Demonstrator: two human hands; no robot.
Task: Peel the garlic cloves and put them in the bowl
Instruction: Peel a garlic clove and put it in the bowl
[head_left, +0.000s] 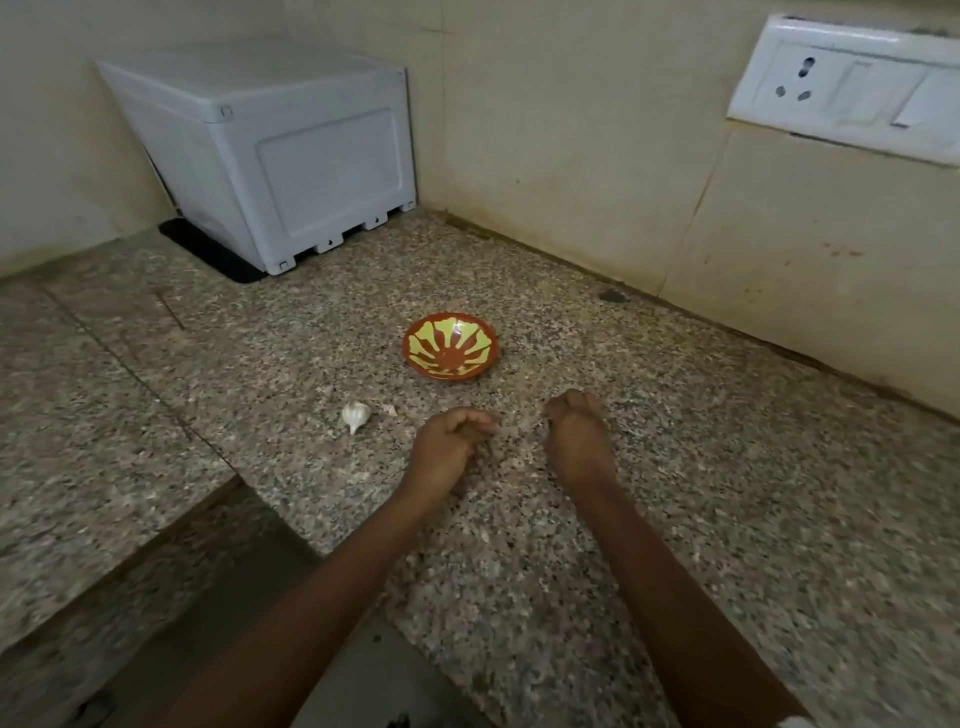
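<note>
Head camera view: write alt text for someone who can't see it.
A person's left hand and right hand, fingers curled, are side by side over a speckled stone counter, near a red and yellow bowl. A garlic bulb lies left of the left hand. A white box stands in the far corner.

Garlic bulb (356, 414) near left hand (449, 441), right hand (574, 431) alongside, red-and-yellow bowl (450, 347) beyond.
</note>
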